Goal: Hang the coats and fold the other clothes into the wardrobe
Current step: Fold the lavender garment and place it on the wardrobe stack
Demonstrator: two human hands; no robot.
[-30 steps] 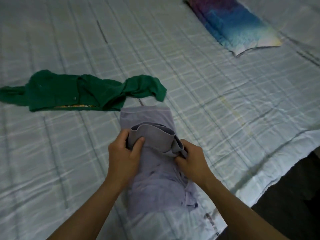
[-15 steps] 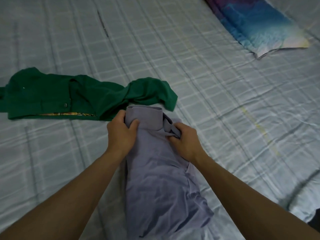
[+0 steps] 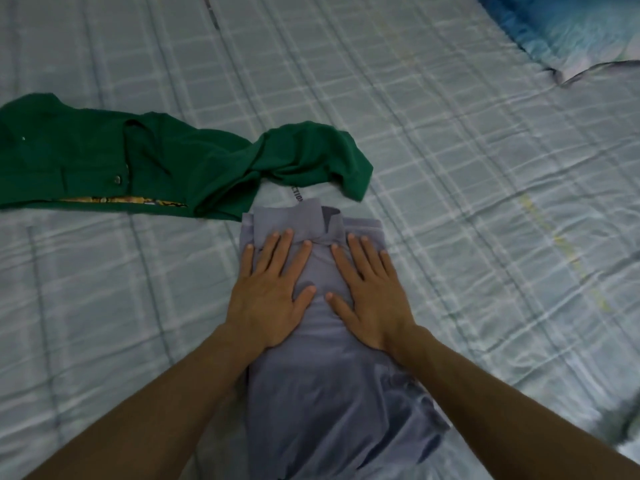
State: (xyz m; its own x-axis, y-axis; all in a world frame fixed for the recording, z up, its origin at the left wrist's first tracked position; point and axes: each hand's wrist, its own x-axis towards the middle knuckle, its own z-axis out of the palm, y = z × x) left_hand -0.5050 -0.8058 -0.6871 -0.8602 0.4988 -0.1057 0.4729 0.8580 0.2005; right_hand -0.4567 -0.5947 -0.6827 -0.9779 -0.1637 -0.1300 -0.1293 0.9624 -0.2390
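A lavender-grey folded cotton shirt (image 3: 322,393), a dark green crumpled garment (image 3: 166,168) with yellow patterned trim, a pale checked bedsheet (image 3: 467,168), a blue-shaded pillow (image 3: 571,26).

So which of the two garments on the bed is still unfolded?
The green garment, lying crumpled and untouched; the lilac shirt is folded narrow.

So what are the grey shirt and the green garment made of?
The grey shirt looks like thin, soft, matte knit, probably cotton jersey: it creases limply. The green garment seems a thicker, matte woven cloth with a metal snap; its folds hold more body. Neither can be told for certain.
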